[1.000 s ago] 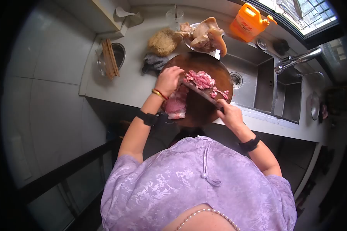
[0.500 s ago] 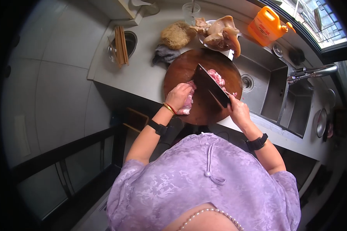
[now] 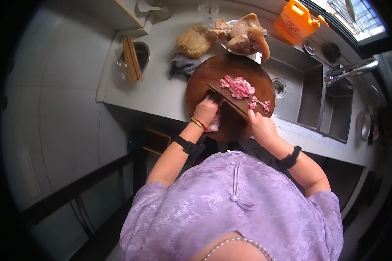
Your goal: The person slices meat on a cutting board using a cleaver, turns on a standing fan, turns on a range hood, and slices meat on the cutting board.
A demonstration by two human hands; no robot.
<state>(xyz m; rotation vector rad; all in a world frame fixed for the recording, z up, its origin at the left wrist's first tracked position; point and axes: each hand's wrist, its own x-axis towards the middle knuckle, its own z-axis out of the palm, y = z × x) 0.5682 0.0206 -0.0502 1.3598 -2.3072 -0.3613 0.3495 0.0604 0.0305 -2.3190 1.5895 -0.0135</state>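
Observation:
A round wooden chopping board [image 3: 200, 76] lies on the counter by the sink. My right hand [image 3: 262, 127] is closed around the handle of a cleaver [image 3: 229, 100], whose blade slants up and left across the board. Against the left end of the blade, my left hand [image 3: 207, 109] presses with curled fingers on a piece of raw meat [image 3: 214, 125]; most of that piece is hidden under the hand. Beyond the blade sits a heap of cut pink meat [image 3: 238, 87], with smaller bits [image 3: 260, 104] trailing to its right.
Behind the board are a dark cloth [image 3: 185, 65], a tan fibrous sponge [image 3: 196, 41] and a bowl of large pale meat pieces [image 3: 245, 35]. An orange jug [image 3: 294, 24] stands behind the steel sink [image 3: 298, 71]. Wooden chopsticks [image 3: 132, 60] lie at left.
The cleaver has moved left and down to my left hand, its blade now more edge-on. The cut meat beyond it shows more fully. My left hand has shifted slightly right.

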